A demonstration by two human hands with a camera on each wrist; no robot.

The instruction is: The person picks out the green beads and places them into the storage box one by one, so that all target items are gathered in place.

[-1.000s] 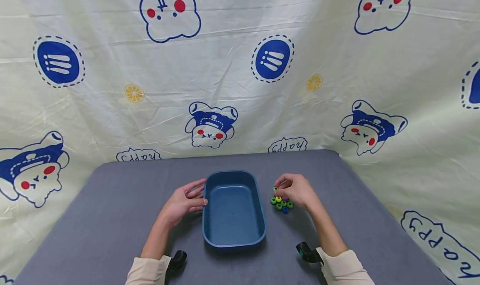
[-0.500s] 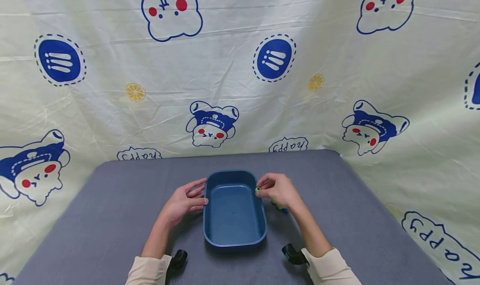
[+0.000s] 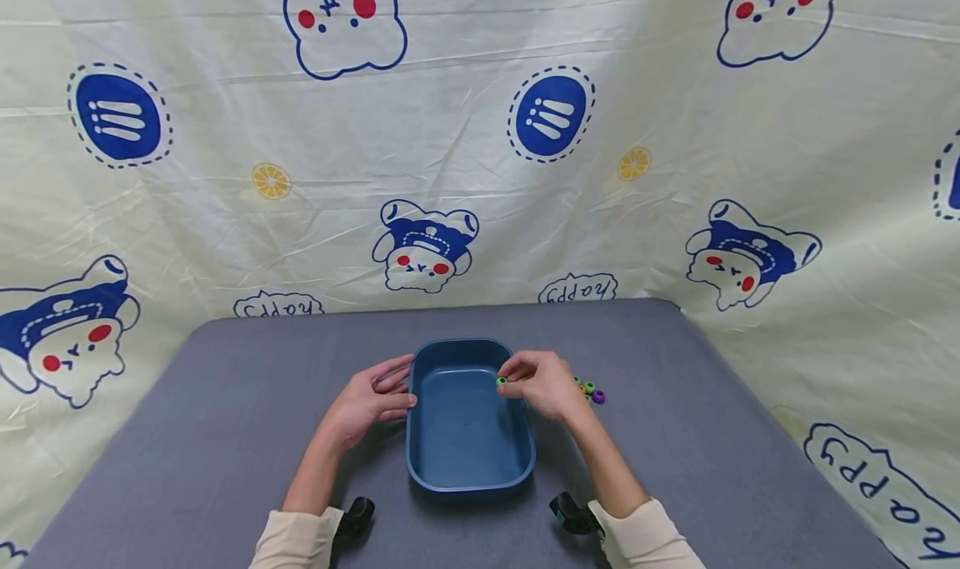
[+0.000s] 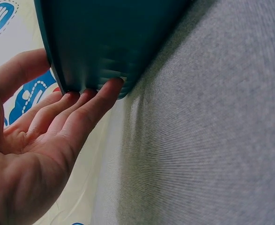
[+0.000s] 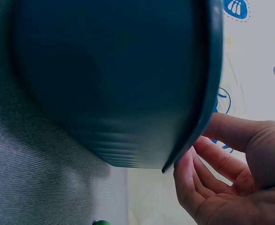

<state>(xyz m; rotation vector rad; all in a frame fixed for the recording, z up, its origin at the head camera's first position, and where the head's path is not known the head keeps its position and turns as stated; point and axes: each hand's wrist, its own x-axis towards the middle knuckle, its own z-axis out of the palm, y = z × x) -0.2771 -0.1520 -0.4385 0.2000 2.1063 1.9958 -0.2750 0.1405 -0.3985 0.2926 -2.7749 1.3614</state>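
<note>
A blue rectangular basin (image 3: 468, 436) stands on the grey table. My left hand (image 3: 369, 402) is at its left side; in the left wrist view the thumb touches the rim and the extended fingers (image 4: 88, 110) lie against the outer wall. My right hand (image 3: 542, 381) is over the basin's right rim, pinching a small green bead (image 3: 502, 381) between thumb and fingertips, just inside the rim. In the right wrist view the basin wall (image 5: 128, 84) hides the bead and the thumb tip.
Right of the basin, partly hidden by my right hand, lies a cluster of several beads, with a purple bead (image 3: 598, 396) and a green bead (image 3: 588, 387) showing. A patterned light curtain (image 3: 480, 136) hangs behind the table (image 3: 247, 436).
My right hand has lifted the green bead from the cluster and carried it left over the basin's rim. The left hand has stayed at the basin.
</note>
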